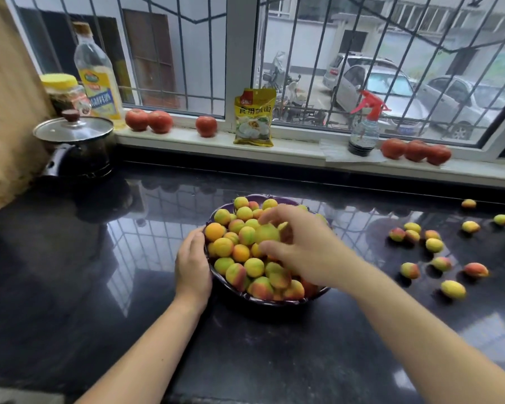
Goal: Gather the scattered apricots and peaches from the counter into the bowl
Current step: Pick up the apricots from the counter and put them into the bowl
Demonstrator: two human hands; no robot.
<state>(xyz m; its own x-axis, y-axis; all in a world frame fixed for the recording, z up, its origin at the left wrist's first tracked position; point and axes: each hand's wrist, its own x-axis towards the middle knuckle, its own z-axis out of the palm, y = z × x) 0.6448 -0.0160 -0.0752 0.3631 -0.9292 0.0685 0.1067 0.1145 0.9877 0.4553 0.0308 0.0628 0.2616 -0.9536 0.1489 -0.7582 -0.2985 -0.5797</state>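
Observation:
A dark purple bowl point(263, 301) heaped with yellow, orange and pink apricots and peaches stands mid-counter. My left hand point(192, 263) rests against the bowl's left rim, fingers curved along it. My right hand point(301, 246) hovers over the pile, thumb and fingers curled round a yellow-green fruit point(267, 234). Several loose fruits lie scattered on the black counter to the right, such as a yellow one point(453, 289) and a pink one point(475, 270). My right hand hides part of the pile.
A black pot with a glass lid point(73, 141) stands at the back left beside a wooden board point(6, 112). On the windowsill are an oil bottle point(98, 74), a jar point(66, 93), tomatoes point(149, 121), a yellow packet point(254, 118) and a spray bottle point(363, 129).

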